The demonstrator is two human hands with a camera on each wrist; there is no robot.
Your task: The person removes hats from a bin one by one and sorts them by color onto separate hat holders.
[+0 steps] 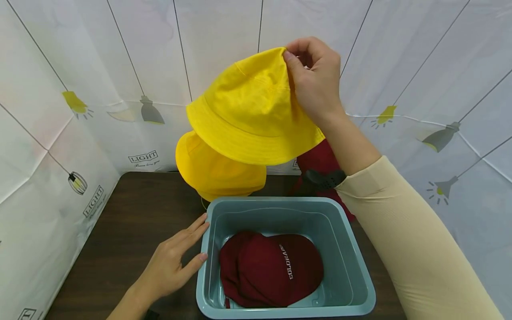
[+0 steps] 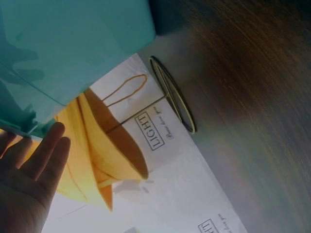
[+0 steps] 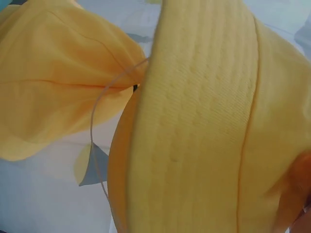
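My right hand (image 1: pixel 316 80) pinches the crown of a yellow bucket hat (image 1: pixel 248 106) and holds it in the air, brim down. In the right wrist view the hat's stitched brim (image 3: pixel 194 121) fills much of the picture, with a thin cord hanging from it. Fingers extended, my left hand (image 1: pixel 170 262) touches the left rim of a blue-grey plastic tub (image 1: pixel 354 266). A maroon cap (image 1: pixel 272 271) with white lettering lies inside the tub. In the left wrist view, spread left fingers (image 2: pixel 54 158) are against the tub's edge.
Behind the tub, a second yellow hat (image 1: pixel 220 169) hangs on a stand with a round wire base (image 2: pixel 175 97). Something maroon (image 1: pixel 320 160) stands at the back right, partly behind my right arm. A printed white curtain (image 1: pixel 224 35) borders the dark wooden table (image 1: pixel 128 222).
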